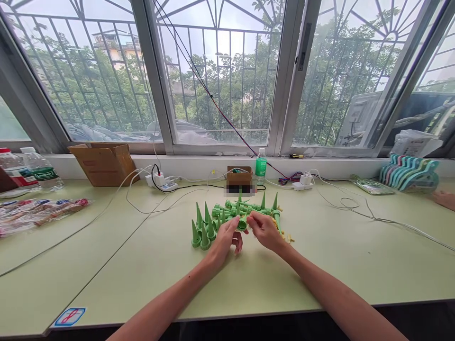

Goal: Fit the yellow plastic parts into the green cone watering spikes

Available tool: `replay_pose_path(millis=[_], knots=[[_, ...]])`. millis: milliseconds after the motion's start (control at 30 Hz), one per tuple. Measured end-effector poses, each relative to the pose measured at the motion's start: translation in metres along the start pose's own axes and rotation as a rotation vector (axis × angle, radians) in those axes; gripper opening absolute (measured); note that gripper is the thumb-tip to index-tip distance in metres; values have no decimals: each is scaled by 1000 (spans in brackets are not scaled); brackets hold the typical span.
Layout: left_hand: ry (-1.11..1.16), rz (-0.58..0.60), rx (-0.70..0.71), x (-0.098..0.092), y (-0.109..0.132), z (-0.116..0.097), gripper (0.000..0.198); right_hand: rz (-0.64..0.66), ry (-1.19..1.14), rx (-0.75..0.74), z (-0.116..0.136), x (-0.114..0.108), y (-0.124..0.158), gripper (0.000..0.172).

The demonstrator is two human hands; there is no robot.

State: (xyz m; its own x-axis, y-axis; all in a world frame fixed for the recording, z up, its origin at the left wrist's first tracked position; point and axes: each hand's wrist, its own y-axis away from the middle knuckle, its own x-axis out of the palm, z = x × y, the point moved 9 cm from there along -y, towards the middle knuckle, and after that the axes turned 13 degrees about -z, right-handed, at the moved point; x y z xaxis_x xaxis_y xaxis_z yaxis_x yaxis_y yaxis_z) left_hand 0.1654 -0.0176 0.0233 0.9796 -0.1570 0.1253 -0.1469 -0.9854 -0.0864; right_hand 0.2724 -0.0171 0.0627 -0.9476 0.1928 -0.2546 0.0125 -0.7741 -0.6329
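Between the thumb and fingers of my left hand (226, 235) is a green plastic watering spike (242, 224), its round open end turned toward me. My right hand (265, 229) is closed in a pinch right beside that open end; what its fingertips hold, if anything, is hidden. Several green spikes stand point up on the table to the left, such as one upright spike (195, 235). Behind my hands lies a heap of more green spikes (222, 208). Small yellow plastic pieces (290, 238) are scattered by my right wrist, partly covered by it.
Behind the heap stand a small cardboard box (239, 176) and a green-labelled bottle (260, 166). White cables (369, 213) cross the pale green table (142, 274). A larger carton (103, 166) is back left, teal hangers (408, 174) back right. Another person's hand (444, 199) shows at the right edge.
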Motion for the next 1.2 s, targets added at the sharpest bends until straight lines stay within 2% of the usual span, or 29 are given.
replay_pose_path(millis=[200, 700, 1067, 1133, 1200], knots=[[-84, 13, 72, -1, 0, -2, 36, -43, 31, 22, -5, -4, -3, 41], [-301, -137, 299, -10, 0, -11, 39, -67, 116, 30, -9, -5, -3, 41], [-309, -281, 321, -16, 0, -18, 35, -159, 87, 82, -15, -10, -3, 40], [-302, -278, 308, -16, 0, -17, 33, -170, 84, 84, -16, -12, -3, 39], [-271, -245, 261, -14, -2, -14, 42, -165, 89, 72, -15, -12, -3, 39]])
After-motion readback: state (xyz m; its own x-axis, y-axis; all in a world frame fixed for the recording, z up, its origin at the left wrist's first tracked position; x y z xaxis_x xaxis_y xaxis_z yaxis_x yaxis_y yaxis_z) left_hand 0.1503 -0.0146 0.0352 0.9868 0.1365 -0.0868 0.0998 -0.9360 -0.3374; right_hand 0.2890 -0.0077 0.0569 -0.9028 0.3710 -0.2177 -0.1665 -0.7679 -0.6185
